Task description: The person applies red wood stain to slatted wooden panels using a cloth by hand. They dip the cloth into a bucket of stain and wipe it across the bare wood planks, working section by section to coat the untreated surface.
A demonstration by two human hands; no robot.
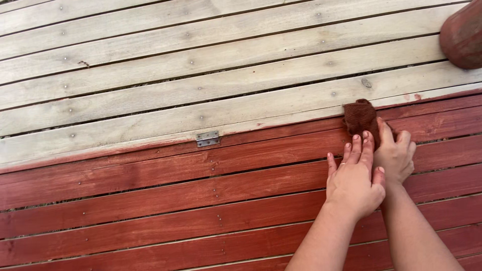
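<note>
Both hands press a dark red-brown, stain-soaked wad of cloth [360, 119] against the far edge of the red-stained planks [150, 211]. Left hand [354, 183] lies flat, fingers extended; right hand [396, 155] curls loosely behind. The wad looks soft, light and slippery-wet, best pinched by its bunched top, right of the small metal hinge [208, 138].

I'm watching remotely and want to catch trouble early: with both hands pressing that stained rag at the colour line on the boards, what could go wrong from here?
1. The rag sits right at the border, so red could smear onto the bare pale plank, already spotted nearby.
2. The metal hinge straddles that line and might get stained.
3. The bare left hand and right hand may pick up stain.
</note>
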